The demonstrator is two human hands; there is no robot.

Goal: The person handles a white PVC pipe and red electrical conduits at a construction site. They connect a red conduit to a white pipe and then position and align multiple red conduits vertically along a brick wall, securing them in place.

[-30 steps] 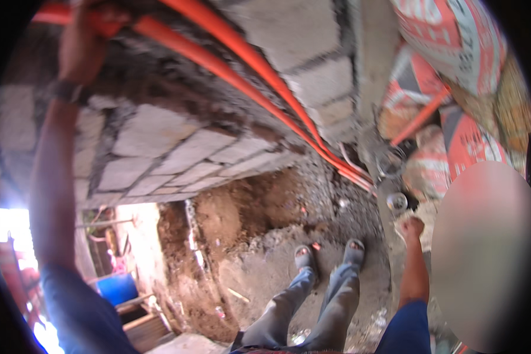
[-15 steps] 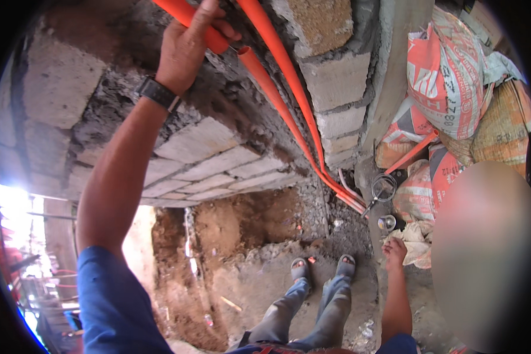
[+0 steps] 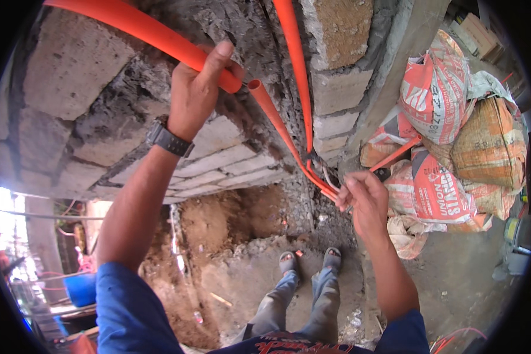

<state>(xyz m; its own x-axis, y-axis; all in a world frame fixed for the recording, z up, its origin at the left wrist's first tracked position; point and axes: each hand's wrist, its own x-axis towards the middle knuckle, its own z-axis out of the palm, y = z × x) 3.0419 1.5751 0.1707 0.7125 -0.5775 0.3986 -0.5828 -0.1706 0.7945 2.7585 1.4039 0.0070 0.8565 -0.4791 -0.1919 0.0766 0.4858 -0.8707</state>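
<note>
My left hand, with a black watch on its wrist, is wrapped round a thick orange pipe close to its cut end. Just below that end, the open mouth of a thinner orange pipe stands a small gap apart, and a thin dark strand seems to bridge the gap. Another orange pipe runs down the wall beside it. Lower down, where the pipes converge, my right hand is closed with thumb and fingers pinched together. What it pinches, if anything, is too small to tell; pale thin tubing lies near its fingertips.
A concrete block wall with rough mortar fills the upper left. Several filled sacks are piled at the right by a wooden post. Dug soil lies below the wall. A blue container stands at lower left.
My right hand has risen from low on the right to the lower pipes. My left hand and the thick pipe's end have shifted right and down. The blurred shape at right is gone.
</note>
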